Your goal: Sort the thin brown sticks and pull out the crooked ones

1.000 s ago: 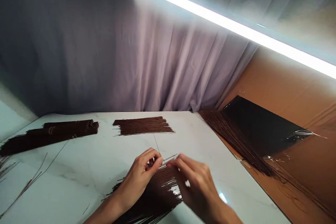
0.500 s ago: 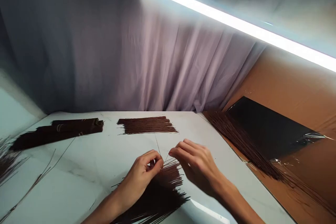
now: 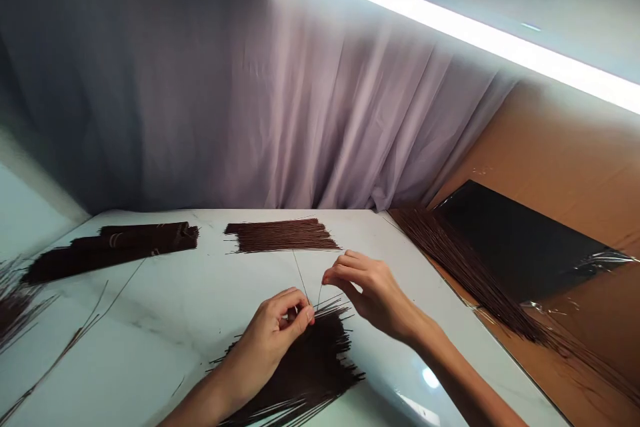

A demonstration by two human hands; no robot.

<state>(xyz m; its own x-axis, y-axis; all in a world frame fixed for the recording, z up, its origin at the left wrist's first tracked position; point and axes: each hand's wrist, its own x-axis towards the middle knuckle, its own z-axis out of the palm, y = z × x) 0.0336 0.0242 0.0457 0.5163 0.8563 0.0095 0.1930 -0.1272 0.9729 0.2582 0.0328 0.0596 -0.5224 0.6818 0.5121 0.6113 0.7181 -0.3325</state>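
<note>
My left hand (image 3: 280, 323), at the centre of the table, pinches a thin brown wire-like strand (image 3: 301, 275) between thumb and forefinger. One length of it rises from the fingertips toward the back. My right hand (image 3: 370, 290), a little higher and to the right, has its fingertips together on the tip of a thin strand running down to the left fingers. I cannot tell whether both are the same piece. Below the hands lies a dark pile of brown strands (image 3: 320, 360), partly covered by my left hand and forearm.
Behind the hands lies a flat row of brown strands (image 3: 283, 235). Dark bundles (image 3: 125, 247) lie at back left, loose strands (image 3: 65, 350) at front left. To the right, a long strand bundle (image 3: 465, 273) rests beside a black sheet (image 3: 510, 240). A grey curtain (image 3: 320, 113) hangs behind the white table (image 3: 135, 360).
My right hand has risen slightly, away from the left fingers, so more strand shows between them. My left hand keeps its pinch in nearly the same place. The camera view has shifted a little.
</note>
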